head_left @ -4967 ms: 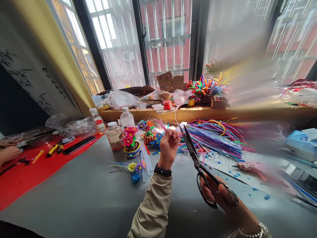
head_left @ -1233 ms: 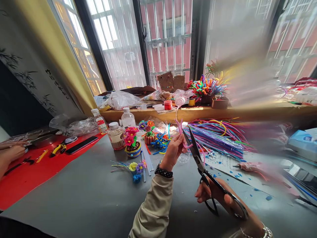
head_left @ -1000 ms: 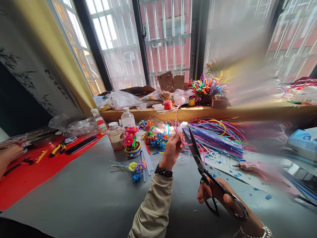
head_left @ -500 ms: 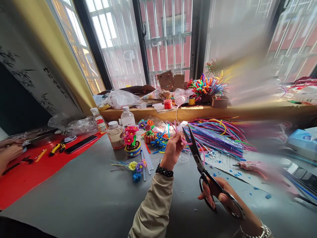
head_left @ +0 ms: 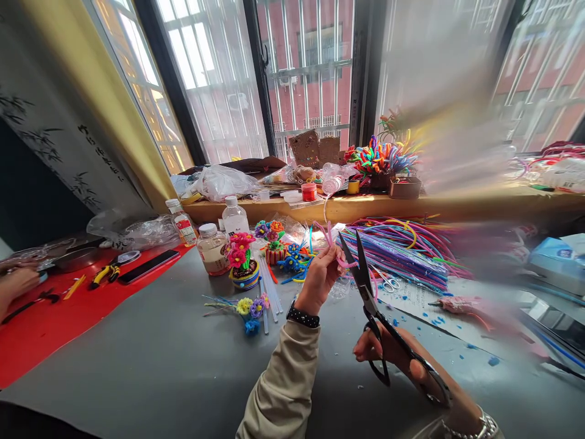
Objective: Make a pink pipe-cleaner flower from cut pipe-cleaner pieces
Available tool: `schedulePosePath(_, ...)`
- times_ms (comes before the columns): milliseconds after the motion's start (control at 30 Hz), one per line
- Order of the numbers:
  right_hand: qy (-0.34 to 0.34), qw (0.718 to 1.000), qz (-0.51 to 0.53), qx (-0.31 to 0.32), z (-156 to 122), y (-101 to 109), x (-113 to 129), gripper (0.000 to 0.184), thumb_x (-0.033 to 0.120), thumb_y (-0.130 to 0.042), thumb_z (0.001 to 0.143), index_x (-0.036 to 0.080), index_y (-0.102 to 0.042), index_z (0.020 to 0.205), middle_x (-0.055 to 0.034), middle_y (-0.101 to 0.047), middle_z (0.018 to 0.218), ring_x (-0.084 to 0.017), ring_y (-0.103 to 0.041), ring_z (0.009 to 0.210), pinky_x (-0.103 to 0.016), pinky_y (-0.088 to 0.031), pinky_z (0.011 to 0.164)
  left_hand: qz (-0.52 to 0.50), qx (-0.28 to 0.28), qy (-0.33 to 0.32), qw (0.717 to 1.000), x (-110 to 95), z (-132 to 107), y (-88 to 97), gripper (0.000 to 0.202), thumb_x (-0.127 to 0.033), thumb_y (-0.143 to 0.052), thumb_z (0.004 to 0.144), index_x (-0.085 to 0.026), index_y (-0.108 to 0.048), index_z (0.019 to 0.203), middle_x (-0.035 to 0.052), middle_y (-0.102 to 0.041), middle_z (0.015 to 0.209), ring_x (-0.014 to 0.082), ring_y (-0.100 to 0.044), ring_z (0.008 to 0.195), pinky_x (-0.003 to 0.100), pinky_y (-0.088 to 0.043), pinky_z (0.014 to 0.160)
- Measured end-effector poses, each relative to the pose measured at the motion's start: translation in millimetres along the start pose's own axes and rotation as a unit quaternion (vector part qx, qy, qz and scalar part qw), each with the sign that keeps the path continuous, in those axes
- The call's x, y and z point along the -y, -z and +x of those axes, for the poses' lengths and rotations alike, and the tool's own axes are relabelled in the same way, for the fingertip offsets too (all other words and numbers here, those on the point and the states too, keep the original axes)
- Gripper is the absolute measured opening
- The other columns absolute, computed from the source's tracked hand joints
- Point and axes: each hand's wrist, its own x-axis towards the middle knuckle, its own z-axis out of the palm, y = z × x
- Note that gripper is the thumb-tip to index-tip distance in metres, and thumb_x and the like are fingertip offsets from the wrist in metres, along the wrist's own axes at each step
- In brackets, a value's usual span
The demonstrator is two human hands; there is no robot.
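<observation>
Pinched in the fingers of my left hand (head_left: 319,277) is a bent pink pipe cleaner (head_left: 348,264), with strands rising above the fingertips and a loop to the right. My right hand (head_left: 402,360) grips large black-handled scissors (head_left: 369,302) by their handles. The blades stand apart, pointing up, just right of my left hand and close to the pink loop. Left of my hands are a pot of pink pipe-cleaner flowers (head_left: 241,253) and loose yellow, purple and blue flowers (head_left: 251,308) lying on the grey table (head_left: 155,366).
Bundled pipe cleaners (head_left: 402,256) lie behind the scissors, near small scissors (head_left: 389,282) and a pink glue gun (head_left: 461,305). Bottles (head_left: 212,250) stand at back left. Pliers (head_left: 106,276) and a phone (head_left: 150,266) rest on the red mat; another person's hand (head_left: 21,280) is at far left.
The scissor blades have spread a little wider and the tips have shifted slightly right. My right fingers have moved left on the lower handle. My left hand stays nearly in place.
</observation>
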Motion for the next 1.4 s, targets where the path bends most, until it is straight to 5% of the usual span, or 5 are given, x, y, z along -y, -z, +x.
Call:
schedulePosePath(433, -0.039, 0.987, -0.09, -0.129, 1.7, -7.4, 0.1, 0.04, 0.055, -0.054, 0.065, 0.018, -0.041, 0.056, 0.005, -0.039, 0.039, -0.01, -0.044, 0.04, -0.029, -0.047, 0.051, -0.014, -0.041, -0.03, 0.999, -3.2, -0.1, -0.3, 0.02, -0.024, -0.054, 0.074, -0.013, -0.045, 0.059, -0.0032, -0.043, 0.054, 0.0032, -0.037, 0.042, 0.016, -0.03, 0.04)
schedulePosePath(800, -0.058, 0.983, -0.086, -0.154, 5.1, -5.0, -6.8, 0.035, 0.048, -0.057, 0.066, 0.016, -0.045, 0.06, 0.0065, -0.039, 0.043, -0.006, -0.041, 0.038, -0.031, -0.049, 0.057, 0.005, -0.116, -0.086, 0.989, -5.9, 0.3, 3.2, 0.017, -0.026, -0.057, 0.07, -0.01, -0.056, 0.064, -0.0008, -0.053, 0.058, 0.0015, -0.04, 0.041, 0.014, -0.031, 0.041)
schedulePosePath(1100, -0.055, 0.931, -0.174, -0.316, 18.5, 21.4, 12.1, 0.033, 0.044, -0.059, 0.066, 0.015, -0.054, 0.081, 0.0024, -0.051, 0.052, -0.014, -0.056, 0.057, -0.027, -0.047, 0.058, 0.027, -0.179, -0.093, 0.979, -5.2, 1.0, 4.5, 0.013, -0.022, -0.059, 0.069, -0.01, -0.061, 0.073, -0.0017, -0.056, 0.057, 0.0008, -0.045, 0.043, 0.012, -0.035, 0.041)
schedulePosePath(1233, -0.1, 0.89, -0.331, -0.298, 36.1, 61.4, 25.3, 0.03, 0.045, -0.056, 0.066, 0.015, -0.057, 0.073, -0.0021, -0.059, 0.063, -0.014, -0.055, 0.056, -0.023, -0.041, 0.051, 0.023, -0.198, -0.087, 0.976, -4.5, 1.3, 2.4, 0.011, -0.012, -0.056, 0.07, -0.012, -0.061, 0.08, 0.0003, -0.062, 0.068, 0.0032, -0.055, 0.054, 0.015, -0.045, 0.057)
schedulePosePath(1400, -0.174, 0.688, -0.605, -0.363, 63.0, 104.8, 30.0, 0.027, 0.038, -0.047, 0.072, 0.016, -0.06, 0.066, -0.0036, -0.061, 0.06, -0.016, -0.054, 0.056, -0.023, -0.031, 0.048, 0.046, -0.195, -0.068, 0.977, -5.0, -0.2, 0.3, 0.01, -0.01, -0.055, 0.071, -0.012, -0.061, 0.079, 0.0016, -0.064, 0.069, 0.0056, -0.058, 0.057, 0.018, -0.047, 0.062)
